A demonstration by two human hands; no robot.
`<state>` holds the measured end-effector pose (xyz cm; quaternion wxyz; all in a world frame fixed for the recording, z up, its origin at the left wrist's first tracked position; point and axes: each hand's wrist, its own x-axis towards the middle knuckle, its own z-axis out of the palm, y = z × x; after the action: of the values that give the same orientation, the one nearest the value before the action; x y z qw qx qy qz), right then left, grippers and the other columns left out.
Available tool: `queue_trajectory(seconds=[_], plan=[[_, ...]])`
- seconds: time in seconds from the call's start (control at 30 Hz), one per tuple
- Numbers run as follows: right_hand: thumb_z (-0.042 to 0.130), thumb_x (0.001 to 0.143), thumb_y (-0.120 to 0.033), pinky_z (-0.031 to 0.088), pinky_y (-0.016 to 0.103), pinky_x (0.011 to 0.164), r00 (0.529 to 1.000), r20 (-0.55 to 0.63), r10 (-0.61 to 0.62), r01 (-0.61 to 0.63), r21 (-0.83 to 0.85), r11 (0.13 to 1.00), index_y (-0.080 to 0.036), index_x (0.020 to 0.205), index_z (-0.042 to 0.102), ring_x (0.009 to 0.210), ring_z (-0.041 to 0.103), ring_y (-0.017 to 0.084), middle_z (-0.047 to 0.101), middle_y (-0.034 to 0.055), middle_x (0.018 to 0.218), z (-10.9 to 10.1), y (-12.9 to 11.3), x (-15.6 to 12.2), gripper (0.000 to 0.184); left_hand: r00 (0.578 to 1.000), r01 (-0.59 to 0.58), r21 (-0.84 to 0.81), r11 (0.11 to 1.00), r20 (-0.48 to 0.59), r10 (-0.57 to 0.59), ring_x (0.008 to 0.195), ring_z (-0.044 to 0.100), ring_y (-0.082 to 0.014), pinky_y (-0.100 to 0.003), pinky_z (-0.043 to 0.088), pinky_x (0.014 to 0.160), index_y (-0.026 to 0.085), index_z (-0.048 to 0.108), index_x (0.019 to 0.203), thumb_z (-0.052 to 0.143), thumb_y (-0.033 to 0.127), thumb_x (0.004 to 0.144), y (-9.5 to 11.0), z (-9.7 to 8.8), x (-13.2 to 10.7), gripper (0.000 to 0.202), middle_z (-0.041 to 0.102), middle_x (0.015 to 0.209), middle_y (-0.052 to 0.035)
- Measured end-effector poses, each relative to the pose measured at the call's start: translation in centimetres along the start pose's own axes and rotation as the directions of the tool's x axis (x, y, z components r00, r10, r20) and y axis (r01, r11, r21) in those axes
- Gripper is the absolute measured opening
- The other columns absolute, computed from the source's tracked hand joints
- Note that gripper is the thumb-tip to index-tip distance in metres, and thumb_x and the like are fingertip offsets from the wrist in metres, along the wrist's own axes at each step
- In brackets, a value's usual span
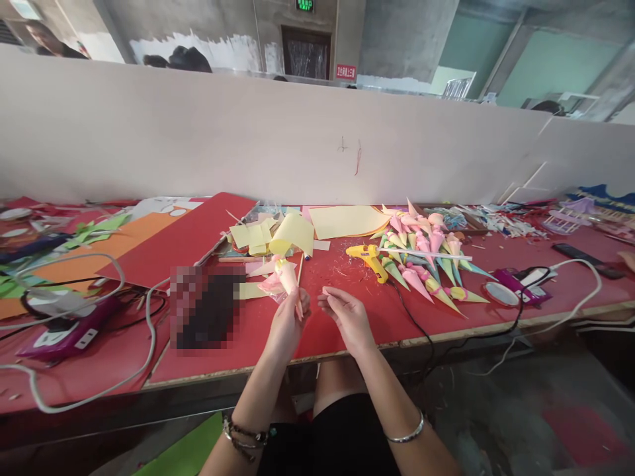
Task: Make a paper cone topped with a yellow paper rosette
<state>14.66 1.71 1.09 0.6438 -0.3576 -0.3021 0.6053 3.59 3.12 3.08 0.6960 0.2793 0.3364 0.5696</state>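
Observation:
My left hand (290, 317) is closed around a cream-coloured paper cone (286, 276) with a yellow piece at its wide upper end; the cone tapers down into my fingers. Just to the right, my right hand (347, 317) hovers over the red tabletop with its fingers slightly bent and apart, and I see nothing in it. Beyond it lies a yellow glue gun (368, 259) with a clear glue stick out of its back. A pile of pastel paper cones (421, 244) in pink, yellow and green spreads to its right. Pink paper pieces (265, 283) lie behind my left hand.
Yellow paper sheets (344, 221) and cut squares (253, 235) lie at the back. A blurred dark object (208, 311) is left of my hands. Power strips (74, 324) with white cables flank the work area; a black cord (411, 317) crosses the front edge. A white partition (278, 139) stands behind.

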Motion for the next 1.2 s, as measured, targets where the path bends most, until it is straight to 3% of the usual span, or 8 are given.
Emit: queue_trajectory(seconds=[0.17, 0.33, 0.53, 0.8, 0.9, 1.03, 1.2], plan=[[0.067, 0.062, -0.032, 0.049, 0.029, 0.068, 0.999, 0.041, 0.023, -0.023, -0.008, 1.000, -0.017, 0.076, 0.063, 0.065, 0.063, 0.014, 0.067, 0.0022, 0.068, -0.1, -0.1, 0.2, 0.021, 0.999, -0.033, 0.126, 0.991, 0.034, 0.029, 0.050, 0.033, -0.0060, -0.017, 0.031, 0.048, 0.014, 0.045, 0.051, 0.064, 0.043, 0.063, -0.7, -0.3, -0.4, 0.037, 0.038, 0.053, 0.0047], [0.068, 0.061, -0.031, 0.049, 0.025, 0.063, 0.999, 0.023, -0.032, 0.033, -0.052, 0.998, -0.017, 0.068, 0.055, 0.061, 0.062, 0.012, 0.067, 0.0005, 0.067, -0.1, -0.1, 0.8, 0.020, 0.996, -0.083, 0.245, 0.966, 0.040, 0.075, 0.048, 0.030, -0.0072, -0.020, 0.026, 0.046, 0.015, 0.048, 0.052, 0.061, 0.046, 0.065, -1.2, -0.9, 0.1, 0.036, 0.039, 0.050, 0.0044], [0.065, 0.065, -0.032, 0.048, 0.024, 0.063, 0.996, 0.019, -0.087, 0.089, -0.092, 0.992, -0.018, 0.086, 0.060, 0.061, 0.060, 0.011, 0.065, -0.0004, 0.068, -0.2, 0.2, 1.1, 0.025, 0.991, -0.137, 0.363, 0.922, 0.047, 0.128, 0.051, 0.032, -0.0094, -0.022, 0.026, 0.050, 0.016, 0.047, 0.049, 0.059, 0.051, 0.064, -2.4, -1.6, 0.4, 0.040, 0.039, 0.051, 0.0033], [0.064, 0.066, -0.037, 0.035, 0.017, 0.040, 0.987, -0.137, -0.088, 0.087, -0.014, 0.996, -0.015, 0.059, 0.056, 0.039, 0.045, 0.004, 0.054, -0.0051, 0.047, -0.7, 0.7, 1.6, 0.024, 0.991, -0.135, 0.420, 0.897, 0.060, 0.121, 0.049, 0.032, -0.0090, -0.021, 0.025, 0.049, 0.016, 0.048, 0.051, 0.056, 0.051, 0.067, -2.3, -1.8, 0.3, 0.039, 0.039, 0.051, 0.0038], [0.069, 0.059, -0.030, 0.042, 0.018, 0.048, 0.987, -0.158, -0.033, 0.035, 0.008, 0.999, -0.015, 0.064, 0.060, 0.047, 0.052, 0.006, 0.059, -0.0039, 0.054, -0.8, 0.7, 1.8, 0.018, 0.990, -0.140, 0.472, 0.871, 0.052, 0.131, 0.047, 0.031, -0.0087, -0.021, 0.025, 0.048, 0.016, 0.049, 0.050, 0.057, 0.047, 0.068, -2.1, -1.4, -0.1, 0.037, 0.039, 0.049, 0.0042], [0.071, 0.056, -0.028, 0.048, 0.024, 0.064, 0.992, -0.123, 0.003, 0.002, 0.038, 0.999, -0.016, 0.077, 0.065, 0.068, 0.061, 0.012, 0.067, 0.0020, 0.072, -0.8, 0.7, 1.9, 0.025, 0.991, -0.133, 0.500, 0.856, 0.061, 0.118, 0.046, 0.030, -0.0082, -0.021, 0.024, 0.047, 0.016, 0.048, 0.049, 0.057, 0.046, 0.068, -1.9, -1.0, -0.4, 0.036, 0.038, 0.047, 0.0047], [0.066, 0.063, -0.034, 0.041, 0.019, 0.045, 0.991, -0.129, -0.018, 0.014, -0.030, 0.999, -0.015, 0.063, 0.061, 0.043, 0.050, 0.006, 0.058, -0.0038, 0.051, -0.7, 0.8, 1.8, 0.019, 0.993, -0.121, 0.496, 0.860, 0.051, 0.110, 0.045, 0.030, -0.0077, -0.021, 0.023, 0.046, 0.016, 0.048, 0.048, 0.060, 0.045, 0.065, -2.0, -1.0, -0.5, 0.036, 0.038, 0.047, 0.0050]])
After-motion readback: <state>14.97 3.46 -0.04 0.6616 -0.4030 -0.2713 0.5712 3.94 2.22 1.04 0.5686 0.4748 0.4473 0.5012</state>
